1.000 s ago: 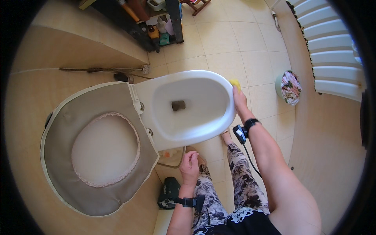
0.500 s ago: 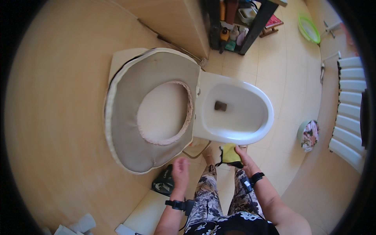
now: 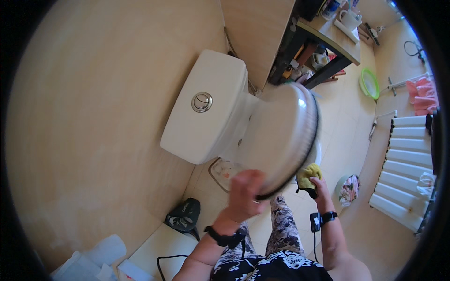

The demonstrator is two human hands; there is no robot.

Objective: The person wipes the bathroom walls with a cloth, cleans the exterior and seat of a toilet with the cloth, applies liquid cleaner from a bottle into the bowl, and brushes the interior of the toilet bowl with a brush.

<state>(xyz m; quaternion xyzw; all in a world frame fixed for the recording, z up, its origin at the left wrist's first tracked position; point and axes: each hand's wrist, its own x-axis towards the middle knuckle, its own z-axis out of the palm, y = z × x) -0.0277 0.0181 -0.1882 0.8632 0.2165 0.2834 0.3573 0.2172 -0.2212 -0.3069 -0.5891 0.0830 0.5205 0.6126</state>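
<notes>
Toilet lid (image 3: 286,136), oval, smooth pale plastic with a dark rim line, tilted partway over the bowl and smeared by motion blur. Its lower edge meets the left hand (image 3: 246,194), which is also blurred; the fingers curl at the rim, but whether they clasp it or only press on it cannot be told. Just right of that edge, the right hand (image 3: 318,185) is closed around a crumpled yellow cloth (image 3: 309,174), soft and spongy in texture, held against the bowl's side beneath the lid. Both wrists carry dark bands.

Behind the lid stands the cistern (image 3: 206,105), a glossy white rounded block with a round chrome flush button (image 3: 201,101) on top, set against a matt beige wall. Further out: a small black bag (image 3: 183,215) on the tiled floor, a white ribbed radiator (image 3: 408,159) at right, and a green basin (image 3: 369,83) beyond a dark-legged table.

Half a second earlier the lid lay fully open, exposing seat and bowl, with the left hand resting on the knee.
</notes>
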